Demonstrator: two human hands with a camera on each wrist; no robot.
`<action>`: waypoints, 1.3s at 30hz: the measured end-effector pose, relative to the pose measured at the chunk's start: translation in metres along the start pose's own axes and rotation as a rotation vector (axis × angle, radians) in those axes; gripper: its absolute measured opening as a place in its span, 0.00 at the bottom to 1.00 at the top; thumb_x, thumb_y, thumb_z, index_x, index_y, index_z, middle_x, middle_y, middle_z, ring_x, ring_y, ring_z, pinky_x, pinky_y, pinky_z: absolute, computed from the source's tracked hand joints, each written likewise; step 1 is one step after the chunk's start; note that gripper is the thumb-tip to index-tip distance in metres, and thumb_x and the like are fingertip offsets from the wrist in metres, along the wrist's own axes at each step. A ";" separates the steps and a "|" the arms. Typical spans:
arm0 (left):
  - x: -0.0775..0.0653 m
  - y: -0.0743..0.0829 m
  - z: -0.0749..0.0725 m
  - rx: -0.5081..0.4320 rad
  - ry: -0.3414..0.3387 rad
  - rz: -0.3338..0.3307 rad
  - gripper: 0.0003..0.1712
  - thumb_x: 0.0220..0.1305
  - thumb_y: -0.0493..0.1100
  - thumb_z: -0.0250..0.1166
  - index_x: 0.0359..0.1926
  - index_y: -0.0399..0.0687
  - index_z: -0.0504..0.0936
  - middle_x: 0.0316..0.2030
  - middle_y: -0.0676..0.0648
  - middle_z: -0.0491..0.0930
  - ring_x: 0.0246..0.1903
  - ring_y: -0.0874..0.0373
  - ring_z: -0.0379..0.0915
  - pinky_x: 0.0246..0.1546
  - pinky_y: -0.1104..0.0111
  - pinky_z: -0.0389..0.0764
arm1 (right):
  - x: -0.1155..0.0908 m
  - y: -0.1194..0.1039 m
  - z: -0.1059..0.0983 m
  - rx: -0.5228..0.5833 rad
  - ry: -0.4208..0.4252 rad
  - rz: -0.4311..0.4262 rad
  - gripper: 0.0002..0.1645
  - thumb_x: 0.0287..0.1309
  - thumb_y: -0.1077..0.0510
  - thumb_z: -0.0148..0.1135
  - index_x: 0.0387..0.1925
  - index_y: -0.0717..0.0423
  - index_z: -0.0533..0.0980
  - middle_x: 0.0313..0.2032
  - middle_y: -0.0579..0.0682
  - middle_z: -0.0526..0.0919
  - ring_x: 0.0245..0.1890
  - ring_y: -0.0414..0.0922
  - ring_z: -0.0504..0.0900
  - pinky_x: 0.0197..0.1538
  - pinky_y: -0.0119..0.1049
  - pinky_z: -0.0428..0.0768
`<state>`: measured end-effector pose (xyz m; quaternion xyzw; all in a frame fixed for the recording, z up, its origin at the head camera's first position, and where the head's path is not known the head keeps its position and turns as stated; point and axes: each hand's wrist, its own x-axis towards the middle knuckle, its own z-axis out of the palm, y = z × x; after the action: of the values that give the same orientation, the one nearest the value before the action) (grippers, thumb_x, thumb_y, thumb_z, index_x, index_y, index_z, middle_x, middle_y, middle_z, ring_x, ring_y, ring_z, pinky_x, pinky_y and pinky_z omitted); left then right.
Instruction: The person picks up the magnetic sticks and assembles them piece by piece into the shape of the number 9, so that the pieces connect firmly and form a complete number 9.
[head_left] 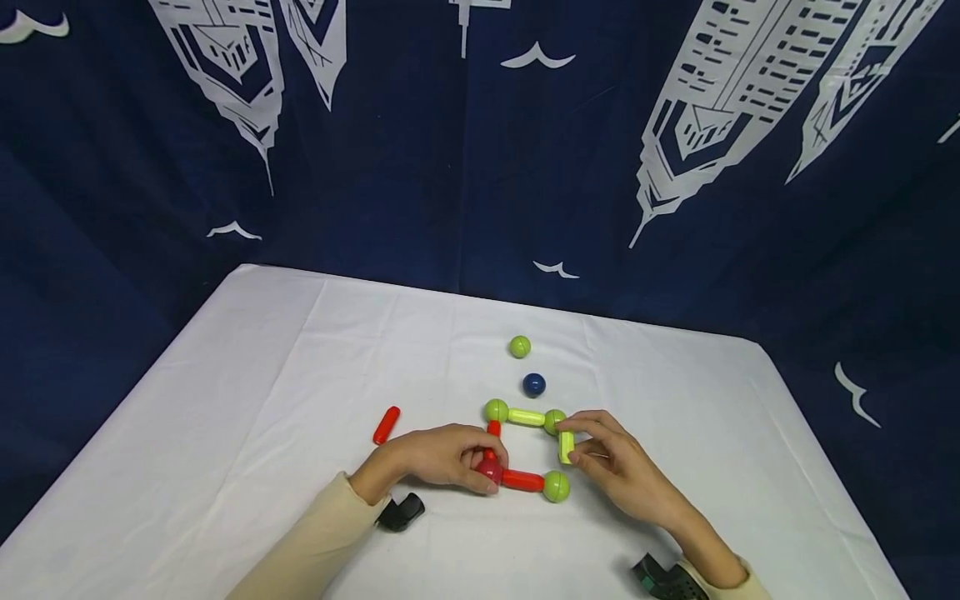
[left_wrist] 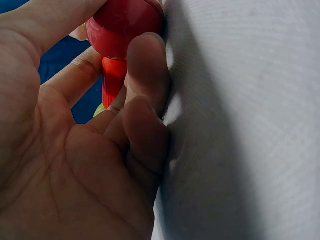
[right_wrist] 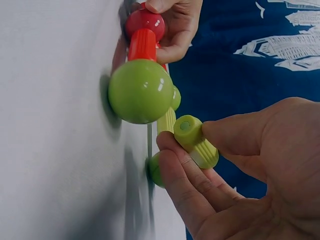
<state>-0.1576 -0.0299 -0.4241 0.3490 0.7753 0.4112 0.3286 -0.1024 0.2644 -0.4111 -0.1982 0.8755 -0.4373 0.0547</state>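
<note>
On the white-covered counter (head_left: pixel 262 417), the left hand (head_left: pixel 452 456) grips a red ball (head_left: pixel 489 473), likely steadying the ball-and-rod frame (head_left: pixel 522 480); the right hand (head_left: pixel 611 460) pinches a yellow-green rod (head_left: pixel 566 448) along the frame's open side.

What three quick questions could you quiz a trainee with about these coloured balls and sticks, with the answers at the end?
1. True or false: the blue ball lies apart from the other pieces.
2. Multiple choice: what does the right hand pinch between its fingers? A) a red ball; B) a yellow-green stick; C) a red stick.
3. Count: how many green balls show in the head view?

Key: 1. True. 2. B. 3. Four.
</note>
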 end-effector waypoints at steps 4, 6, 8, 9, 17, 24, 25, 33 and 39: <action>0.001 -0.001 0.000 0.002 -0.002 0.018 0.14 0.62 0.45 0.72 0.47 0.57 0.82 0.23 0.55 0.68 0.22 0.65 0.64 0.28 0.76 0.63 | 0.000 0.001 0.002 0.009 -0.009 0.000 0.25 0.63 0.70 0.63 0.61 0.55 0.75 0.59 0.53 0.72 0.44 0.41 0.84 0.52 0.30 0.81; 0.001 -0.001 0.001 0.006 -0.001 0.021 0.14 0.61 0.45 0.72 0.48 0.57 0.82 0.23 0.55 0.68 0.22 0.65 0.64 0.28 0.76 0.63 | 0.000 0.002 0.004 0.019 -0.016 0.002 0.25 0.63 0.69 0.63 0.61 0.55 0.75 0.59 0.53 0.72 0.44 0.42 0.84 0.52 0.30 0.81; 0.001 -0.002 0.001 0.006 -0.002 0.016 0.14 0.61 0.45 0.72 0.47 0.58 0.82 0.23 0.55 0.68 0.22 0.66 0.64 0.27 0.76 0.63 | 0.000 0.002 0.005 0.024 -0.028 0.000 0.25 0.63 0.68 0.63 0.61 0.56 0.75 0.59 0.53 0.72 0.44 0.41 0.84 0.52 0.30 0.81; 0.000 -0.002 0.001 0.006 -0.001 0.014 0.14 0.61 0.45 0.72 0.47 0.58 0.82 0.23 0.56 0.68 0.22 0.66 0.64 0.27 0.76 0.63 | 0.000 0.002 0.005 0.027 -0.033 0.001 0.25 0.63 0.68 0.63 0.61 0.56 0.75 0.59 0.53 0.72 0.44 0.41 0.84 0.53 0.29 0.81; 0.000 0.000 0.000 0.003 -0.006 0.033 0.13 0.61 0.44 0.72 0.46 0.56 0.82 0.23 0.55 0.67 0.22 0.65 0.63 0.28 0.76 0.62 | 0.000 0.002 0.008 0.016 -0.064 0.039 0.25 0.64 0.70 0.61 0.61 0.54 0.74 0.60 0.53 0.70 0.46 0.41 0.83 0.53 0.27 0.80; -0.001 -0.002 -0.001 0.001 -0.004 0.045 0.14 0.61 0.44 0.73 0.47 0.54 0.82 0.23 0.55 0.68 0.23 0.65 0.64 0.28 0.76 0.63 | 0.001 0.000 0.012 -0.003 -0.040 0.032 0.26 0.63 0.71 0.62 0.61 0.54 0.75 0.59 0.54 0.70 0.45 0.41 0.84 0.52 0.28 0.81; -0.001 -0.002 0.000 0.003 -0.003 0.047 0.14 0.61 0.44 0.73 0.47 0.54 0.82 0.23 0.55 0.68 0.23 0.65 0.64 0.28 0.76 0.64 | 0.001 0.000 0.014 -0.008 -0.032 0.030 0.26 0.62 0.71 0.63 0.60 0.53 0.75 0.59 0.54 0.70 0.45 0.41 0.84 0.52 0.28 0.81; 0.000 -0.002 0.000 0.007 -0.005 0.046 0.13 0.61 0.44 0.72 0.47 0.54 0.82 0.23 0.55 0.67 0.22 0.66 0.63 0.27 0.76 0.63 | 0.001 -0.001 0.019 -0.017 -0.010 0.056 0.20 0.64 0.69 0.62 0.56 0.54 0.76 0.56 0.56 0.68 0.46 0.43 0.85 0.49 0.29 0.82; 0.001 -0.002 0.000 0.005 -0.002 0.022 0.13 0.62 0.44 0.72 0.46 0.59 0.82 0.23 0.55 0.67 0.22 0.66 0.62 0.27 0.76 0.63 | 0.001 -0.001 0.017 -0.048 -0.021 0.042 0.18 0.65 0.67 0.62 0.55 0.56 0.77 0.56 0.55 0.70 0.44 0.42 0.85 0.48 0.30 0.82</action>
<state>-0.1585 -0.0299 -0.4257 0.3587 0.7721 0.4128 0.3239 -0.0982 0.2510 -0.4208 -0.1856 0.8890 -0.4130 0.0682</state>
